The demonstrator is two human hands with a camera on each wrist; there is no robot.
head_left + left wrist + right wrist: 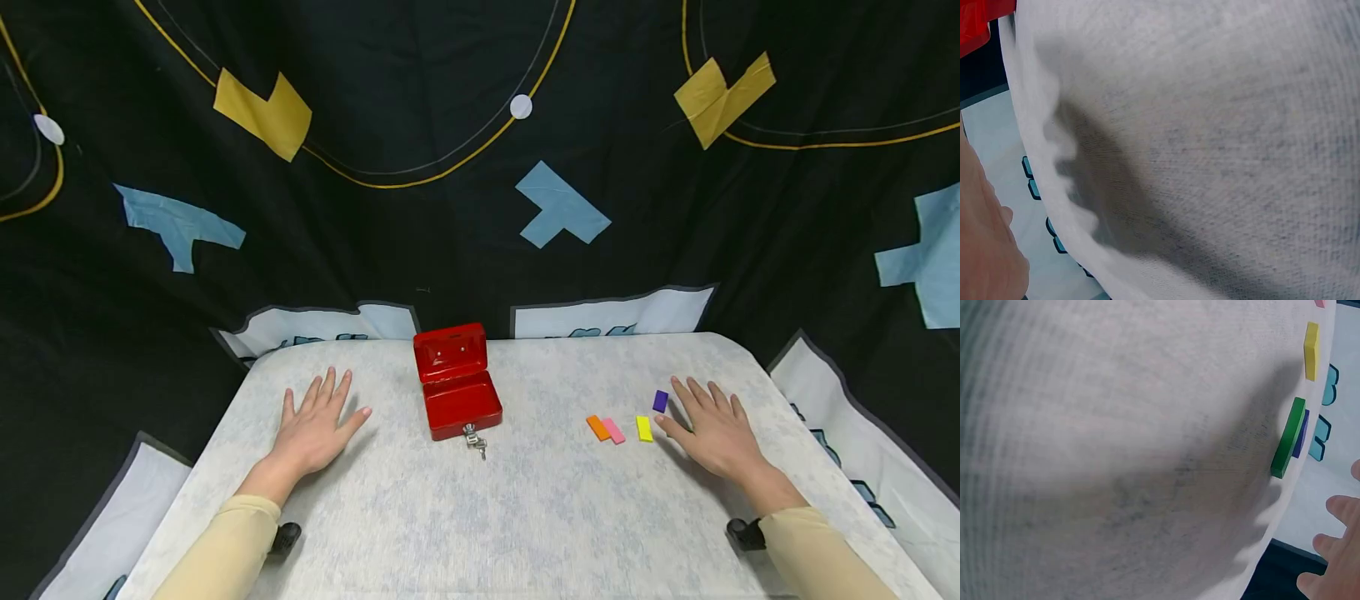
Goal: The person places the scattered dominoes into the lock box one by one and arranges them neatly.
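Note:
My left hand [312, 432] hovers over the left side of the table, fingers straight and spread, holding nothing. To its right stands a red metal cash box [462, 402] with its lid [450, 352] raised; keys [476, 442] hang from the lock on its front. My right hand [713, 432] is spread above the right side, also holding nothing. Close to its thumb lie a purple block [660, 401] and a yellow block [644, 428]. Farther left are an orange block [598, 427] and a pink block [613, 430]. A green block [1289, 437] shows in the right wrist view; the right hand hides it from the head view.
The table [525, 517] has a pale mottled cloth and rounded far corners. Behind it hangs a black curtain [420, 250] with yellow and blue tape pieces. Black wrist cameras sit under both wrists, near the beige sleeves [225, 546].

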